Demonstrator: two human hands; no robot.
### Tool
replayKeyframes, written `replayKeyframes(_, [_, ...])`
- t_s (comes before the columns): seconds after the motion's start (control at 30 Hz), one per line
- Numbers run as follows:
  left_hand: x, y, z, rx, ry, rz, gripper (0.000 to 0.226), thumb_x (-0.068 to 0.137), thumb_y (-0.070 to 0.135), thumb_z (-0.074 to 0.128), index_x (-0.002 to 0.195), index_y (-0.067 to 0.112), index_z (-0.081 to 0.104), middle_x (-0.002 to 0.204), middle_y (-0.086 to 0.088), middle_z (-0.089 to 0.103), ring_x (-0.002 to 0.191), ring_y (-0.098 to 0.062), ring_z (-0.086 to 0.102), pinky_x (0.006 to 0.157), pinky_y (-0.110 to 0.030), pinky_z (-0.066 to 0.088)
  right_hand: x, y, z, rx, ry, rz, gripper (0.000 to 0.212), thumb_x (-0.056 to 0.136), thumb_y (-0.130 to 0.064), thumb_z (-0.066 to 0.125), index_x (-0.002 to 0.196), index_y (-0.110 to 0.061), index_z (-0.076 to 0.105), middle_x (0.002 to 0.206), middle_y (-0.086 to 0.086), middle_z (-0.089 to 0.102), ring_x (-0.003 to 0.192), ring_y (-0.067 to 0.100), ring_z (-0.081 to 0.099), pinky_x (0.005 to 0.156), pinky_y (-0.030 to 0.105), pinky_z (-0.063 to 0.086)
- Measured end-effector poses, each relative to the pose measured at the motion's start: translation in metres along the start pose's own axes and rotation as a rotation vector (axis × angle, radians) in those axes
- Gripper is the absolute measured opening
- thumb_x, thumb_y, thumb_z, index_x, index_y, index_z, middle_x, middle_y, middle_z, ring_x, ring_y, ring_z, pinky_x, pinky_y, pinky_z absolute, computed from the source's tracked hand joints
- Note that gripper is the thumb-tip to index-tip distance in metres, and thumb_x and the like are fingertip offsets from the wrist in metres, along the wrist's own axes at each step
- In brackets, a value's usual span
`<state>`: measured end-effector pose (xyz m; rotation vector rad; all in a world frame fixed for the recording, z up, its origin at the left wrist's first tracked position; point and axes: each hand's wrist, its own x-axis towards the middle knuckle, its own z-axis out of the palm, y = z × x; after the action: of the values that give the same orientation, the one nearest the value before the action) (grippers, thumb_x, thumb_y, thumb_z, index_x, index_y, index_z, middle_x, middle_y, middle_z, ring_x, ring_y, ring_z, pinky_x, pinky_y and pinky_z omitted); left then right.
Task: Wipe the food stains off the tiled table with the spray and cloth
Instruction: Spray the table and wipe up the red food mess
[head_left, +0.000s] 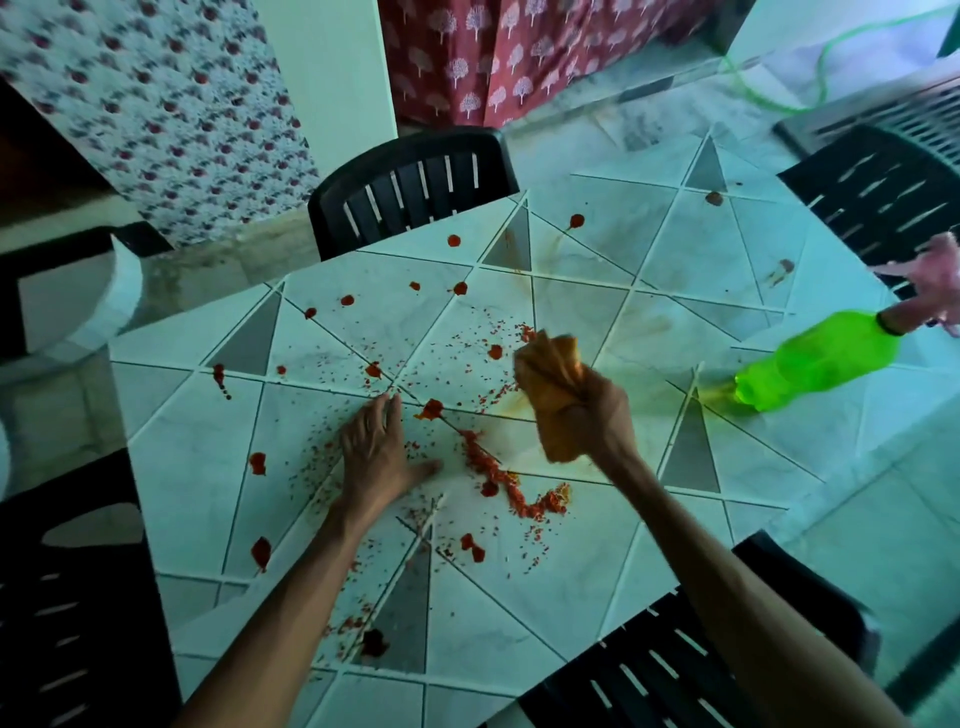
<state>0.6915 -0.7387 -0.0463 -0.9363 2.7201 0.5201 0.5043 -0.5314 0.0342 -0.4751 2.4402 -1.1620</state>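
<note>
Blurring at the table's (571, 597) right edge, spray bottle's (815, 358) pink top, right hand (597, 415) clenching bunched orange cloth (553, 374) over red stains (498, 473), left hand (374, 457) pressing flat, fingers straight.

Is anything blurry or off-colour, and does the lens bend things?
Head view: a teal cast tints the tiled table; the pink trigger on the spray bottle is smeared; the cloth in the right hand looks soft; the wide lens bows the table's edges.
</note>
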Motion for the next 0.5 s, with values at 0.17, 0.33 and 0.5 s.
replayKeyframes(0.17, [0.002,0.005,-0.001,0.009,-0.033,-0.03,0.123,0.07,0.075,0.065,0.157,0.012,0.005,0.164,-0.01,0.004,0.149,-0.034,0.007,0.118,-0.054,0.011,0.079,0.002,-0.03,-0.26,0.224,0.05,0.027,0.098,-0.04,0.054,0.109,-0.019,0.067,0.09,0.006,0.07,0.075,0.026,0.065,0.068,0.042,0.056])
replayKeyframes(0.33, [0.003,0.004,0.0,0.024,-0.044,-0.041,0.122,0.071,0.076,0.064,0.157,0.013,0.005,0.164,-0.007,0.003,0.148,-0.032,0.007,0.118,-0.052,0.013,0.123,0.017,-0.022,-0.455,0.105,0.046,0.044,0.095,-0.053,0.056,0.111,-0.013,0.064,0.103,0.015,0.068,0.091,0.032,0.062,0.069,0.037,0.043])
replayKeyframes(0.5, [0.004,0.006,-0.001,0.045,-0.047,-0.046,0.124,0.069,0.078,0.063,0.157,0.013,0.004,0.163,-0.008,0.005,0.148,-0.032,0.009,0.118,-0.053,0.016,0.106,0.003,0.015,-0.428,-0.028,-0.071,0.036,0.097,-0.039,0.058,0.122,-0.015,0.065,0.104,0.013,0.071,0.086,0.028,0.065,0.068,0.032,0.044])
